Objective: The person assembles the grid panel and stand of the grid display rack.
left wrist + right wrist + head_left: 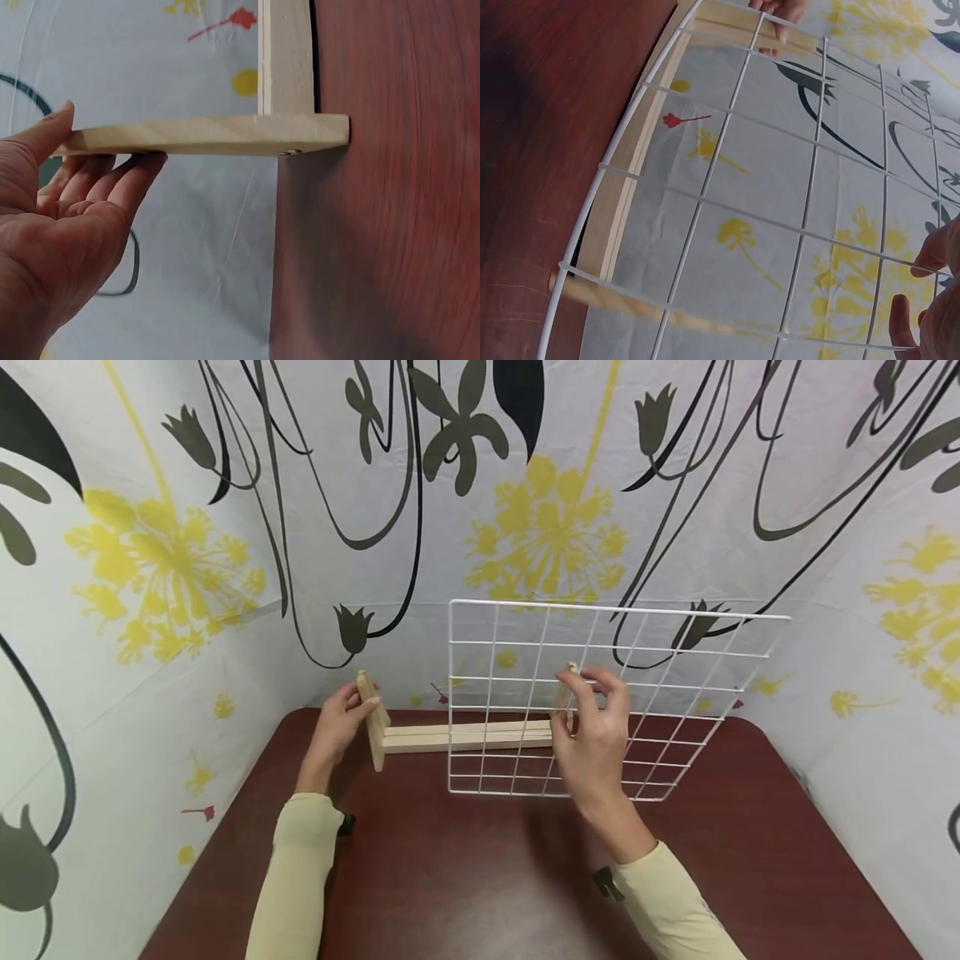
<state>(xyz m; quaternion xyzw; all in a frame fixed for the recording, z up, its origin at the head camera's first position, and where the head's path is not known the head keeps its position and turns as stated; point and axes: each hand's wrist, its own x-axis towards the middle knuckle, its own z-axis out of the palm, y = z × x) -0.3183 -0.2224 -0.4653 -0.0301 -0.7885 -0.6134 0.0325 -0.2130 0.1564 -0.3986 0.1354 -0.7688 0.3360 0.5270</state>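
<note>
A pale wooden stand has a crossbar (420,739) low at the back of the table. My left hand (341,722) pinches the top of its left upright (376,727), thumb on one face and fingers on the other, as the left wrist view shows. A white wire grid panel (533,678) stands upright in front of the stand's right part. My right hand (596,739) holds the grid with fingers and thumb, close to the stand's right upright (564,692). Whether those fingers also touch this upright, I cannot tell.
The dark red-brown table (450,877) lies under everything. Behind and on both sides hangs a white cloth (300,552) with yellow and grey flowers, near the table's back edge. A small metal fastener (289,153) sits low in the left upright.
</note>
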